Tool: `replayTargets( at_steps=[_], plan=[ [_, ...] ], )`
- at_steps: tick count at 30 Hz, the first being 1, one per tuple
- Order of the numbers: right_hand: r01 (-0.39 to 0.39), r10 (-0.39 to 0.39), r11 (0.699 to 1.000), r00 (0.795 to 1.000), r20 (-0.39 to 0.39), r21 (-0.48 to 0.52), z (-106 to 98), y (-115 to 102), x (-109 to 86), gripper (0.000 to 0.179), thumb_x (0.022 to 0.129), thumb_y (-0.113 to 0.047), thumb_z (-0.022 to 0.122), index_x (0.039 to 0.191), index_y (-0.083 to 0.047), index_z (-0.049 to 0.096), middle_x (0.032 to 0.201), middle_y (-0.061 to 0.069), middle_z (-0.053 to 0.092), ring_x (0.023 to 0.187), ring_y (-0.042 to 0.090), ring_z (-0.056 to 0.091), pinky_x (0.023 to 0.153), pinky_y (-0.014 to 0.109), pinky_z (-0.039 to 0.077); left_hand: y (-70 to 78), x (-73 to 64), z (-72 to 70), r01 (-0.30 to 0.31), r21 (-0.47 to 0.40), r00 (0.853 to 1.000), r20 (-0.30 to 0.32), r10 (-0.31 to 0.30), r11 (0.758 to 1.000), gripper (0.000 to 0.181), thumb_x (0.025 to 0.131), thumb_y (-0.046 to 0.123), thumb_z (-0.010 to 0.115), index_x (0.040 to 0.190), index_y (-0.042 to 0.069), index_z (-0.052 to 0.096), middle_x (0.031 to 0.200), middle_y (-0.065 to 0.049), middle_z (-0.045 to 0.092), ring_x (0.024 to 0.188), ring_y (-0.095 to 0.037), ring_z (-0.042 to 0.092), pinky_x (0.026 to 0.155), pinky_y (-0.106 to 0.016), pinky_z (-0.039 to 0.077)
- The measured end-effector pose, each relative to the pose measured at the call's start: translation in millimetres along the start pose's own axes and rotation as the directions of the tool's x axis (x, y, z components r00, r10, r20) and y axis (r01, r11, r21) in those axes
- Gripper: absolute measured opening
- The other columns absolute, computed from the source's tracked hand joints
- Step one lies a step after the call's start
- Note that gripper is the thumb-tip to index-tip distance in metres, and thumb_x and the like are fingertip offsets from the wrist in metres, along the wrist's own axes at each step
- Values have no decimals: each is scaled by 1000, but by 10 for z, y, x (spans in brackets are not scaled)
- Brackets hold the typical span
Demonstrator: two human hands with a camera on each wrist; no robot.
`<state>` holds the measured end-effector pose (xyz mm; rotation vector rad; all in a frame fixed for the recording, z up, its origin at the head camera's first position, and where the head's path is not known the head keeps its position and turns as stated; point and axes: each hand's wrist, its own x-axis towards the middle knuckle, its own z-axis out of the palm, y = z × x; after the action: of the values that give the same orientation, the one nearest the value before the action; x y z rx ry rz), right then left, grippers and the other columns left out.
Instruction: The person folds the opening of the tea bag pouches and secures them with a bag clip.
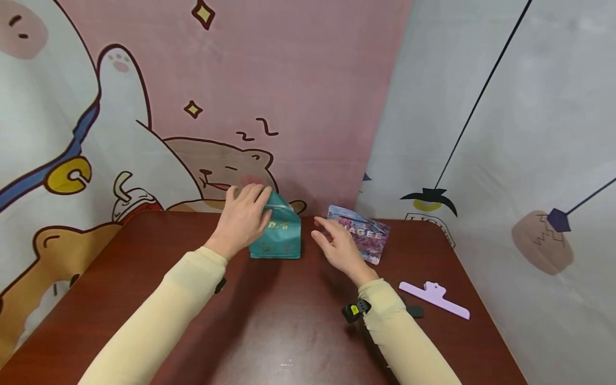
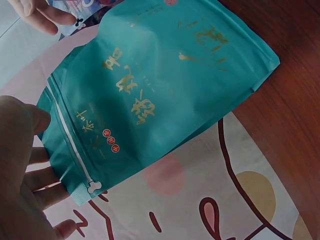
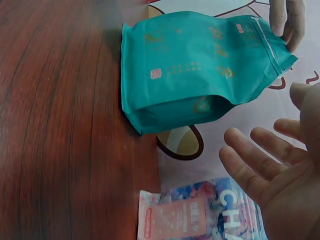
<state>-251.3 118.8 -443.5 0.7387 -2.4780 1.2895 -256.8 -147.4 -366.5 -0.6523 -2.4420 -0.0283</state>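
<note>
A teal zip-top tea pouch (image 1: pixel 276 235) with gold characters stands upright at the back of the table. My left hand (image 1: pixel 243 216) pinches its top edge, the thumb in front and the fingers behind, as the left wrist view shows. A white zip strip with a bone-shaped slider (image 2: pixel 94 187) runs just below that edge. To the pouch's right, my right hand (image 1: pixel 340 248) hovers with spread, relaxed fingers and holds nothing. Behind it a colourful printed pouch (image 1: pixel 368 235) leans against the wall cloth, partly covered by the hand in the head view.
On the table's right side lies a lilac clip (image 1: pixel 435 299) with a long bar. A small dark flat object (image 1: pixel 415 311) sits beside it, partly behind my right sleeve. The cartoon-printed cloth (image 1: pixel 308 80) rises behind the reddish-brown table (image 1: pixel 289 331).
</note>
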Motion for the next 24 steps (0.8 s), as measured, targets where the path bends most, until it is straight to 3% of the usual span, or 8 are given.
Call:
replayTargets(
  at_steps=[5,14,24],
  plan=[
    [8,-7,999,1000,-4,46,75,-27,42,42,105,-18,62,143,0,58,135,22,63,118,39,63,93,56,55,12,21,4,10,-16,1000,9,-10,1000,44,100,25,65,138,3,59,130,-16,64,126,-33,56,106,-64,34],
    [13,-12,998,1000,-29,61,214,-45,142,41,104,-17,64,142,-2,60,133,19,63,115,34,66,93,48,57,24,56,13,24,-16,1000,14,-24,1000,44,99,26,68,134,1,60,125,-17,65,122,-34,58,109,-62,34],
    [10,-6,997,999,-51,80,293,-63,213,40,104,-17,63,141,-2,61,133,18,64,110,32,67,90,50,57,35,123,85,32,49,998,46,-34,998,55,96,40,73,132,1,58,121,-17,62,115,-37,59,111,-54,36]
  ],
)
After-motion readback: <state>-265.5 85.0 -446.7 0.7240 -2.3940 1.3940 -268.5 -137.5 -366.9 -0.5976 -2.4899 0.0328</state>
